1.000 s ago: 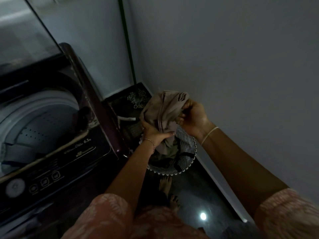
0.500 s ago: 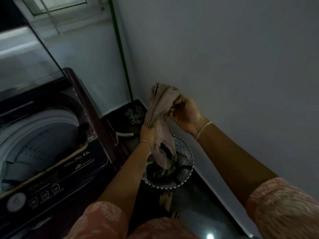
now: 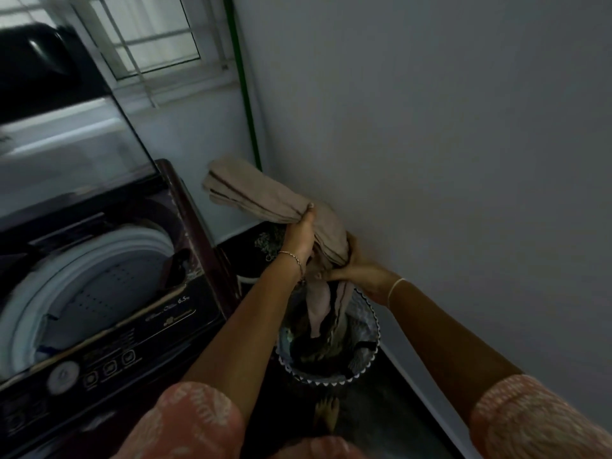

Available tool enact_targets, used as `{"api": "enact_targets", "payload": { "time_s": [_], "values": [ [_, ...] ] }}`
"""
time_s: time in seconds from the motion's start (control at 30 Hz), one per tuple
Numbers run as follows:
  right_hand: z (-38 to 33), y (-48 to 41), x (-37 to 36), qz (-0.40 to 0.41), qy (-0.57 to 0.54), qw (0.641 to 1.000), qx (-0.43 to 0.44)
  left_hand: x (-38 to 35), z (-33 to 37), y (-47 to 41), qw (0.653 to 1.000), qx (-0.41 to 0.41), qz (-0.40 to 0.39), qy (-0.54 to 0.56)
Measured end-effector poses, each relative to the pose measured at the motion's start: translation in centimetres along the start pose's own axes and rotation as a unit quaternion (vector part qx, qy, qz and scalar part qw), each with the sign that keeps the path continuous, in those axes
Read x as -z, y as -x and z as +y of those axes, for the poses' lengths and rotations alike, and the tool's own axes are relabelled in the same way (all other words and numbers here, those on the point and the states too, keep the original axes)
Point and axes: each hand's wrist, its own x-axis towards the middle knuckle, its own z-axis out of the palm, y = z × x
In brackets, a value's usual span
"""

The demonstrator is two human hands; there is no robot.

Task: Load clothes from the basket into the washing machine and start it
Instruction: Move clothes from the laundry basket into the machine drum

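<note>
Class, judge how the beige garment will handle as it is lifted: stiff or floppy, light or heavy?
Probably floppy: the beige garment bends over the left hand and trails into the basket. Likely light: its free end juts out unsupported. The right hand bunches it easily.

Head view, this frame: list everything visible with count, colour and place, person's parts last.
washing machine: one, dark, left, lid up, drum open
control panel: one, dark with a pale dial, machine front
laundry basket: one, pale scalloped rim, floor by the wall, clothes inside
beige garment: one, above basket, lower end hanging into it
window: one, white frame, top left
green pipe: one, wall corner
left hand: gripping garment
right hand: gripping garment lower down
sleeves: two, pink patterned, bottom
bare foot: one, below basket
</note>
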Motion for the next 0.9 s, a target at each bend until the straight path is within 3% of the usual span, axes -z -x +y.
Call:
{"api": "enact_targets", "payload": {
  "time_s": [0.17, 0.37, 0.63, 0.77, 0.9],
  "values": [
    [1.0, -1.2, -1.1, 0.077, 0.086, 0.992, 0.044, -0.3, 1.1, 0.8, 0.990, 0.063, 0.001, 0.123],
    [0.8, -1.7, -1.5, 0.118, 0.058, 0.988, 0.077, -0.1, 2.7, 1.4, 0.964, 0.091, 0.005, 0.250],
    [-2.7, -2.5, -2.9, 0.177, 0.034, 0.980, 0.089, 2.4, 3.1, 0.4, 0.940, 0.136, 0.027, 0.312],
    [-4.8, -2.8, -3.7, 0.177, 0.036, 0.979, 0.094, 5.0, 3.1, -0.5, 0.955, 0.164, 0.016, 0.246],
    [-6.8, -2.6, -3.2, 0.216, 0.045, 0.970, 0.104, 7.6, 2.7, -0.6, 0.976, 0.192, -0.003, 0.101]
  ]
}}
